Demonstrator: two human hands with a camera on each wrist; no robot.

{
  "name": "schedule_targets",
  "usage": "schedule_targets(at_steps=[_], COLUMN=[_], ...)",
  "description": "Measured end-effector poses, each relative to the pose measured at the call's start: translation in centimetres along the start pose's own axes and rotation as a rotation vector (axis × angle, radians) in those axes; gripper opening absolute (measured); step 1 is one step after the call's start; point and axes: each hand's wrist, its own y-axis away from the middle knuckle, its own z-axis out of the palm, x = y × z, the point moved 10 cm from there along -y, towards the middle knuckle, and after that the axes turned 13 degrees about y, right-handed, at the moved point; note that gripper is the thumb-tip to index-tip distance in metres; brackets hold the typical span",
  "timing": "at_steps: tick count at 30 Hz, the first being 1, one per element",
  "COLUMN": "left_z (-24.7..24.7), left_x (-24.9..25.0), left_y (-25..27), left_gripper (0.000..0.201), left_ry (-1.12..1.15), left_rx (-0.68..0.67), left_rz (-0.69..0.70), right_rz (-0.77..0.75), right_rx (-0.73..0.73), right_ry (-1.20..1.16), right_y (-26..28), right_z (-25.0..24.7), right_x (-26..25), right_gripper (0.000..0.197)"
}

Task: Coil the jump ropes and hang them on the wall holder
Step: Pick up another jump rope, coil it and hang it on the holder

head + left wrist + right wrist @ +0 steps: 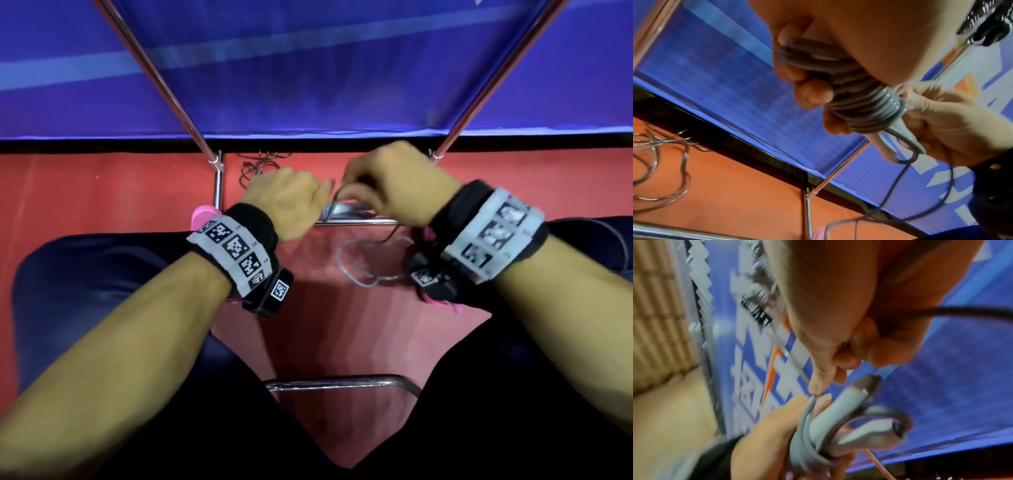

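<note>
A grey jump rope has its two handles (346,208) held together in my left hand (301,202), which grips them. Several turns of the rope's cord are coiled round the handles (859,104). My right hand (363,195) pinches the cord right at the coil (902,97). In the right wrist view the fingertips (817,387) pinch the thin cord above the handle ends (851,408). The loose cord (359,263) hangs down in a loop to the red floor. A second rope (257,168) lies tangled on the floor near the frame.
A chrome tube frame (219,178) stands in front of a blue banner (308,85). Its lower bar (356,222) runs just under my hands. Pink shoes (202,216) rest on the red floor. A chair rim (342,382) shows between my knees.
</note>
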Motion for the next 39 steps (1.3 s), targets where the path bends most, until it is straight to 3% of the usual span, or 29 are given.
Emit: schedule_targets(at_steps=[4,7,8,11,15,19,23,25,27,29,31,34,37,39], left_z=[-1.1,-1.2,-1.5,-3.5,-4.3,-3.7,-3.5,-3.3,-3.1,-2.9,-2.4,-2.1,-2.3,-2.6], left_x=[1.7,2.9,3.1,2.9,0.4,-0.7,-0.1,0.1,-0.1,-0.1,0.4,2.1,2.5,1.7], left_y=[0.8,1.1,0.9,0.6,0.0,-0.5,-0.2,-0.1,-0.3,-0.4,-0.5,-0.2,-0.2,-0.5], left_gripper=[0.066,0.105,0.102,0.061,0.056,0.06,0.053,0.053,0.052,0.052,0.05,0.042,0.049,0.055], left_ry=[0.231,0.633,0.78,0.994,1.03,0.978,0.867,0.853,0.897,0.974,1.088,1.236,1.271,1.239], left_rx=[0.001,-0.044,-0.041,0.073,0.181,0.132,0.064,0.059,0.061,0.049,0.007,-0.078,-0.079,-0.028], left_rz=[0.125,0.177,0.204,0.228,0.097,0.029,0.064,0.061,0.035,0.019,0.021,0.097,0.101,0.053], right_rz=[0.214,0.256,0.259,0.302,0.303,0.255,0.231,0.217,0.259,0.237,0.203,0.094,0.113,0.12], right_rx=[0.077,0.114,0.128,0.157,0.118,0.103,0.213,0.304,0.315,0.361,0.416,0.337,0.203,0.198], right_ry=[-0.405,-0.633,-0.7,-0.693,-0.642,-0.233,-0.131,-0.086,-0.125,-0.277,-0.447,-0.65,-0.684,-0.539], right_y=[0.6,0.5,0.5,0.3,-0.2,0.0,0.7,1.0,1.1,1.2,1.2,0.6,0.4,0.4], right_z=[-1.0,-0.1,0.1,0.7,1.8,1.8,0.5,0.0,0.2,0.2,-0.2,0.2,1.1,0.7], right_x=[5.0,5.9,6.1,6.3,5.1,4.2,3.8,3.8,4.5,4.3,3.5,1.2,0.7,0.9], right_gripper=[0.032,0.029,0.024,0.019,0.026,0.042,0.033,0.041,0.056,0.058,0.051,0.03,0.018,0.018])
